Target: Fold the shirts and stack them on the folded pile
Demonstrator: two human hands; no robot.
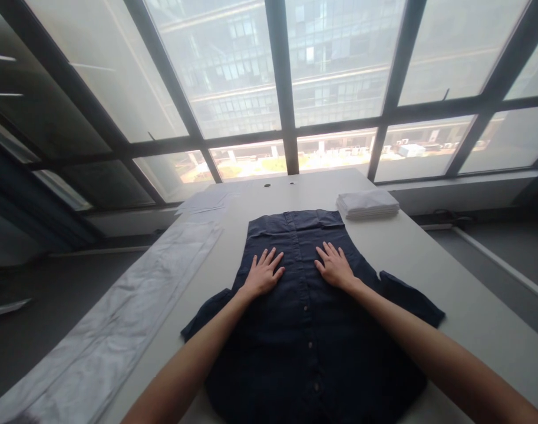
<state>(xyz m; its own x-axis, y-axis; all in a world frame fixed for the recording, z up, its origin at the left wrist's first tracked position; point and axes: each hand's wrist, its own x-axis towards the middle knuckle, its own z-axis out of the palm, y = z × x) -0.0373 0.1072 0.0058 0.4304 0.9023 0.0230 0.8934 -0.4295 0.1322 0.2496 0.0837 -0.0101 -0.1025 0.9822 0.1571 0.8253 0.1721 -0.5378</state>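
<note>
A dark navy button-front shirt (295, 318) lies spread on the white table, its row of buttons running down the middle. The sleeves stick out to either side, and its lower edge runs toward me. My left hand (264, 273) rests flat on the shirt left of the buttons, fingers spread. On the other side of the button row, my right hand (333, 265) also lies flat with fingers apart. Neither hand grips the cloth. Part of the shirt is covered by my forearms.
The white table (428, 277) reaches to a wall of windows. A folded stack of white cloth (367, 204) sits at the back right. Along the left edge lies a long wrinkled white sheet (131, 312), with white papers (204, 201) beyond it.
</note>
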